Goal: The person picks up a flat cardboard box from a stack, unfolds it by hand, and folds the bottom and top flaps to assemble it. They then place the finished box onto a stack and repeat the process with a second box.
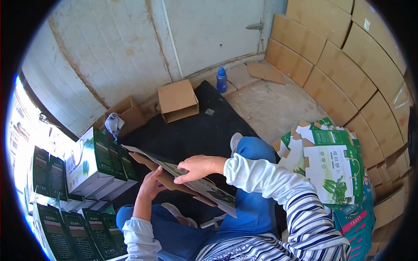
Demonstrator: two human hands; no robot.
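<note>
A flat, unfolded carton [216, 192] with a green-and-white printed face and brown cardboard flaps stands tilted in front of my knees. My left hand [151, 185] grips its near brown edge, thumb up against the board. My right hand [196, 168] lies over the carton's upper part, fingers bent and thumb pointing left; its fingertips press on the printed side, and whether they pinch a handle cord there is too small to tell. To my right lies a pile of similar flat printed cartons [326, 172].
Finished green-and-white boxes [85, 169] stand in rows on my left. An open brown box [177, 98] sits on the black mat [213, 126], and a blue bottle [221, 80] stands beyond it. Stacked brown cartons [344, 78] line the right wall.
</note>
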